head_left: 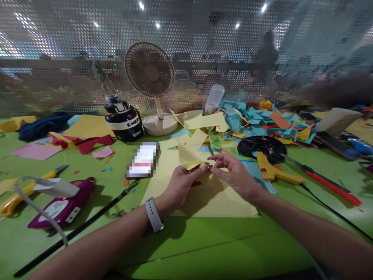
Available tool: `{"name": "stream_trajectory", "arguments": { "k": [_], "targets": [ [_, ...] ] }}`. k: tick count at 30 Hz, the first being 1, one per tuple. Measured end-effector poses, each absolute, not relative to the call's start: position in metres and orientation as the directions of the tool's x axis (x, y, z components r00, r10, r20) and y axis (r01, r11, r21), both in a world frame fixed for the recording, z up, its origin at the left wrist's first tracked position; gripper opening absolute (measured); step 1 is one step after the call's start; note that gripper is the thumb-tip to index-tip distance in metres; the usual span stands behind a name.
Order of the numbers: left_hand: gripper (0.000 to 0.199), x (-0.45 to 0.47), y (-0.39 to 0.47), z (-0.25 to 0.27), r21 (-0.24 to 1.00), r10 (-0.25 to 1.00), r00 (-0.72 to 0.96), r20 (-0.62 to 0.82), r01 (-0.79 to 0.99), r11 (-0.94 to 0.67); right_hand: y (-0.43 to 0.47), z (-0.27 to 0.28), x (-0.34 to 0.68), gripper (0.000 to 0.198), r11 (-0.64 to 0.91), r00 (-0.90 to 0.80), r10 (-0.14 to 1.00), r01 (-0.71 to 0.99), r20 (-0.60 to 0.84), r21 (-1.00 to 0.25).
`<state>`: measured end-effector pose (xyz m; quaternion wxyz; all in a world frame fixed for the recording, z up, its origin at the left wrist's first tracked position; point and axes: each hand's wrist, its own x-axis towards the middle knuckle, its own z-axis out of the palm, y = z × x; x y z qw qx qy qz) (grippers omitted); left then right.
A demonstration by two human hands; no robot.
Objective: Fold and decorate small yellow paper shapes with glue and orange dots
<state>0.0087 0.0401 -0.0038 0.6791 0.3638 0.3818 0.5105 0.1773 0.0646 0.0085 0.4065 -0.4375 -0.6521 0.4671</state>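
Observation:
A piece of folded yellow paper [188, 156] stands up in my left hand [183, 181], pinched between thumb and fingers. My right hand [231, 171] meets it from the other side, with thumb and a fingertip at the paper's lower right end. Its other fingers are curled loosely. Something small and dark shows between the two thumbs, too small to name. Under both hands lie large sheets of yellow paper [166, 198] on the green table [221, 241].
A phone [142, 159], a black bottle [124, 120] and a fan [150, 72] stand or lie left of centre. To the right are a yellow glue gun [271, 173], a black round tray [259, 146], red-handled tool [332, 186] and folded blue papers [241, 118]. A purple power bank [65, 206] lies left.

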Motion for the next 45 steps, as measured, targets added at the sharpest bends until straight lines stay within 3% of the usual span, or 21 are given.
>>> {"name": "stream_trajectory", "arguments": {
  "k": [14, 18, 23, 28, 37, 45],
  "targets": [
    [0.021, 0.007, 0.045, -0.008, 0.92, 0.993, 0.086, -0.084, -0.376, 0.111, 0.062, 0.017, 0.173, 0.031, 0.125, -0.276, 0.96, 0.249, 0.054, -0.96],
    [0.021, 0.005, 0.048, -0.008, 0.922, 0.994, 0.093, -0.063, -0.375, 0.093, 0.063, 0.016, 0.173, 0.029, 0.099, -0.289, 0.956, 0.174, 0.045, -0.98],
    [0.019, 0.003, 0.049, -0.003, 0.908, 0.997, 0.064, -0.033, -0.414, 0.057, 0.064, 0.019, 0.176, 0.029, 0.113, -0.164, 0.981, 0.047, 0.104, -0.992],
    [0.019, 0.005, 0.046, -0.004, 0.919, 0.997, 0.083, 0.001, -0.392, 0.032, 0.06, 0.02, 0.174, 0.036, 0.014, -0.45, 0.89, 0.191, -0.075, -0.981],
    [0.019, 0.006, 0.049, -0.006, 0.851, 0.97, 0.199, -0.141, -0.477, 0.221, 0.06, 0.018, 0.173, 0.032, 0.018, -0.447, 0.892, 0.18, -0.065, -0.984],
    [0.018, 0.005, 0.051, -0.007, 0.849, 0.971, 0.195, -0.14, -0.481, 0.219, 0.064, 0.014, 0.175, 0.029, -0.013, -0.482, 0.873, 0.134, -0.077, -0.991]
  ]
}}
